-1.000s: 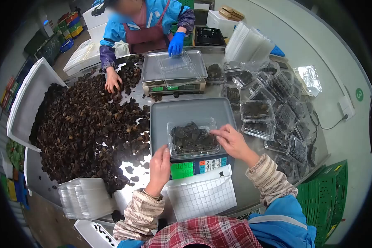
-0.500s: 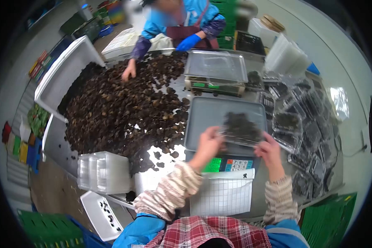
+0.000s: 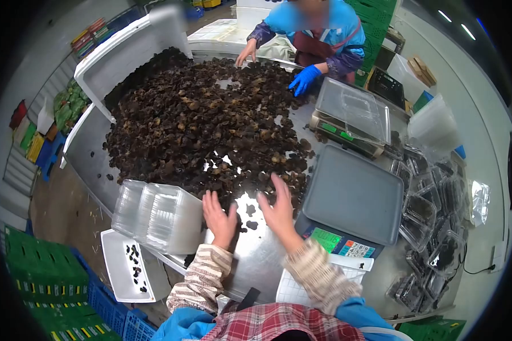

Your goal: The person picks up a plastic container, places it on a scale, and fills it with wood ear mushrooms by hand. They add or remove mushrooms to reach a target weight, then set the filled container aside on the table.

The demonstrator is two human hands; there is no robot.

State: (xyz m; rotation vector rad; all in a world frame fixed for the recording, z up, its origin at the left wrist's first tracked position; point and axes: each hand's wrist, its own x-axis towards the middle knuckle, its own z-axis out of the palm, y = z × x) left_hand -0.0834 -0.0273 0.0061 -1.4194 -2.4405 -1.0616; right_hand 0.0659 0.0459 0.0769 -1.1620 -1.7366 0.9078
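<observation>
My left hand (image 3: 219, 220) is open at the near edge of a heap of dark brown, wavy pieces that look like wood ear mushrooms (image 3: 199, 125). My right hand (image 3: 278, 210), also open with fingers apart, faces it from the other side of a bright bare patch. A few loose mushroom pieces lie between the two palms. Neither hand holds anything. Left of my left hand stands a stack of clear plastic boxes (image 3: 159, 216). A grey-topped scale (image 3: 352, 193) with a lit green display sits to the right of my right hand.
Across the table a person leans over the heap, one hand bare, the other in a blue glove (image 3: 305, 79). Filled clear boxes (image 3: 432, 221) pile up at the right. A second scale (image 3: 350, 113) stands behind the grey one. A white tray (image 3: 111, 267) sits at lower left.
Half a second ago both hands held a clear box of dark mushrooms over the grey scale. Now they have let it go and moved left to the heap. The view has shifted.
</observation>
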